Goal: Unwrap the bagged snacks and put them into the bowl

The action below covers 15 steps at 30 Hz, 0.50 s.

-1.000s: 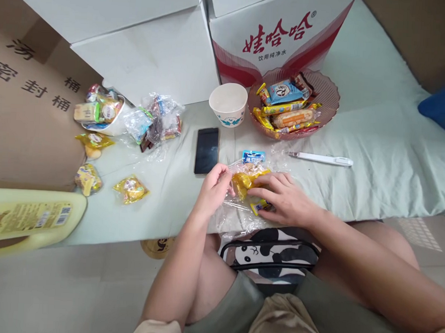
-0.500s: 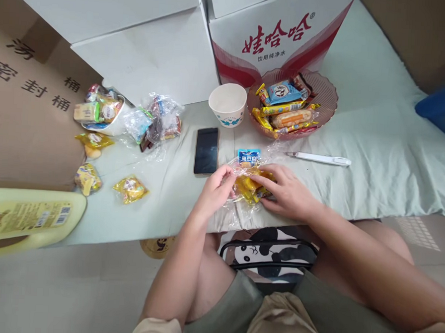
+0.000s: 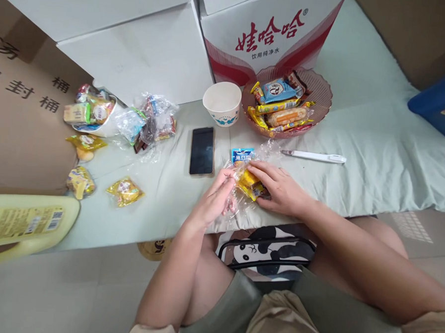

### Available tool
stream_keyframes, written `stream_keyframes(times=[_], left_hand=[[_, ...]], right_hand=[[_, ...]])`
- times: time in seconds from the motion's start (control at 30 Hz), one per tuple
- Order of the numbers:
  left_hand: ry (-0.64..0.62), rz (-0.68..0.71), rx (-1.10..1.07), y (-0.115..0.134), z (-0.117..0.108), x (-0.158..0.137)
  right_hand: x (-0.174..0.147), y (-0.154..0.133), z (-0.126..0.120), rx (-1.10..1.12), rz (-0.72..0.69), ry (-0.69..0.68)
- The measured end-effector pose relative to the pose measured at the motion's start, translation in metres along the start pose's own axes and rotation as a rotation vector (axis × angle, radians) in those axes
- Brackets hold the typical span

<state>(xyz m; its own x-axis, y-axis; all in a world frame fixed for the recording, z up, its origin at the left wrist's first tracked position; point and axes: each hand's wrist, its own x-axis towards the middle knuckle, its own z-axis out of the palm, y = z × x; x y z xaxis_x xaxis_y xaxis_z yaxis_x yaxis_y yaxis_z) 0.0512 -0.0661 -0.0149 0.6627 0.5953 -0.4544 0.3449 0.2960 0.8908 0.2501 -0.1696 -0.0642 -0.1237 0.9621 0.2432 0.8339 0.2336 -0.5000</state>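
Near the front edge of the cloth-covered surface, several yellow snack packets (image 3: 248, 180) lie in a crinkled clear plastic bag (image 3: 238, 209). My left hand (image 3: 214, 198) pinches the bag's left side, its fingertips close together. From the right, my right hand (image 3: 283, 189) curls over the yellow packets, thumb below and fingers above, covering part of them. A blue snack packet (image 3: 241, 154) with white lettering lies just beyond my fingers. What sits under my right palm is hidden.
Behind stand a paper cup (image 3: 222, 104) and a pink bowl (image 3: 324, 109) of snacks. A phone (image 3: 202, 151) lies left of my hands, a white utility knife (image 3: 316, 156) to the right. Farther left are a snack-filled white container (image 3: 115, 121), loose packets (image 3: 125, 191) and a yellow bottle (image 3: 29, 221).
My left hand has turned and its fingers have straightened somewhat along the bag's side. My right hand has closed further over the yellow packets. The whole view has shifted slightly.
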Motion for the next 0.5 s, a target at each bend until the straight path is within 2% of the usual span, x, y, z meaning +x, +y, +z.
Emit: stream_keyframes(times=[0.2,0.27,0.33,0.43,0.5], left_hand=[[-0.123,0.031,-0.122,0.0,0.006,0.004],[-0.127,0.041,-0.121,-0.002,0.006,0.007],[-0.051,0.077,-0.059,-0.004,0.003,0.009],[0.144,0.149,0.098,-0.008,-0.005,0.01],[0.205,0.153,0.153,-0.009,-0.008,0.009]], right_hand=[[0.0,0.005,0.01,0.068,0.045,0.114],[0.001,0.006,0.012,0.094,0.057,0.15],[0.003,0.006,0.012,0.126,0.051,0.173],[0.005,0.005,0.009,0.146,0.011,0.181],[0.005,0.004,0.008,0.134,-0.004,0.183]])
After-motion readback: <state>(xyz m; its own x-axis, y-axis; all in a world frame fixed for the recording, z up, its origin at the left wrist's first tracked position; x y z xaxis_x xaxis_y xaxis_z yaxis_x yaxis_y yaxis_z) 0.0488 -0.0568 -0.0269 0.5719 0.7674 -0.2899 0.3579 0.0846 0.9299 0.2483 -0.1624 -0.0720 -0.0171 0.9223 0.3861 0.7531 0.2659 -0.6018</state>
